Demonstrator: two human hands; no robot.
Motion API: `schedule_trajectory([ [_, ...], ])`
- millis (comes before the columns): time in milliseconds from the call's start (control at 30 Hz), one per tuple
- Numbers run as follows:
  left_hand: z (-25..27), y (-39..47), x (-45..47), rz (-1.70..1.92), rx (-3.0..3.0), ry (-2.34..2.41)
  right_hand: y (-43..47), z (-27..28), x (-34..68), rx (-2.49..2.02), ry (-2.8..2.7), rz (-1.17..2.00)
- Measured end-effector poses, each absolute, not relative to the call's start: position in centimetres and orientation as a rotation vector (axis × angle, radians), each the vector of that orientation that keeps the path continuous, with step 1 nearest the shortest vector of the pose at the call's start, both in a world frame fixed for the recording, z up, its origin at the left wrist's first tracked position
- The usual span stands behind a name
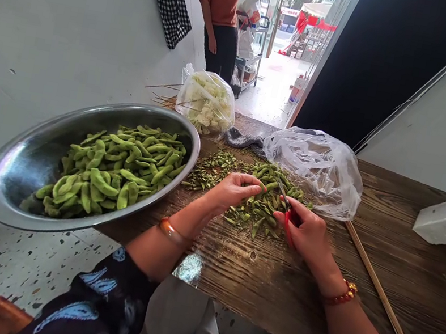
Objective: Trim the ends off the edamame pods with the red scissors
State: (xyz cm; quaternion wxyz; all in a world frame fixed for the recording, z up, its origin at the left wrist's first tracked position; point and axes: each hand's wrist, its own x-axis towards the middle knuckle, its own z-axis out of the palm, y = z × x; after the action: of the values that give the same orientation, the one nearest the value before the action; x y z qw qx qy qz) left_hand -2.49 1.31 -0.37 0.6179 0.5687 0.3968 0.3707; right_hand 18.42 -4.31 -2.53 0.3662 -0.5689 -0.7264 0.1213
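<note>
Pinching a small green bean pod [263,187] between thumb and forefinger of the left hand [232,190], tips together. Mostly hidden by the fingers, so cannot tell its long axis. Just to the right, clamping the right hand [310,229] on dark-bladed scissors with red handles [287,227]; aiming the blades up and left, away from the body, along an axis slanting from lower right to upper left. Below, on a dark brown wood-grained table [246,278], a loose heap of green pods [269,173] lying at many angles, with cut green scraps [210,171] around. Farther right, a crumpled clear plastic bag [320,170] and thin straight wooden sticks [380,290], lying lengthwise from near the bag toward the lower right. To the left, a wide shiny metal bowl [10,170] full of plump curved green pods [108,170], pointing every way.
</note>
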Motion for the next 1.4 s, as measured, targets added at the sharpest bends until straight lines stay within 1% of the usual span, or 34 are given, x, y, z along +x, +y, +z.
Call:
schedule_trajectory([
  [700,0.16,0.66,-1.81,0.794,1.129,0.697,-4.34,-2.71,18.26,-1.456,-1.9,0.266],
  [867,0.22,0.55,-1.82,0.769,1.18,0.709,-4.48,-2.73,18.12,-1.44,-1.934,0.275],
  [1167,-0.49,0.79,-1.61,0.854,1.154,0.751,-4.55,-2.86,18.18,-1.395,-1.967,0.322],
  [1400,-0.03,0.48,-1.48,0.853,1.14,0.74,-4.58,-2.74,18.09,-1.409,-1.935,0.315],
])
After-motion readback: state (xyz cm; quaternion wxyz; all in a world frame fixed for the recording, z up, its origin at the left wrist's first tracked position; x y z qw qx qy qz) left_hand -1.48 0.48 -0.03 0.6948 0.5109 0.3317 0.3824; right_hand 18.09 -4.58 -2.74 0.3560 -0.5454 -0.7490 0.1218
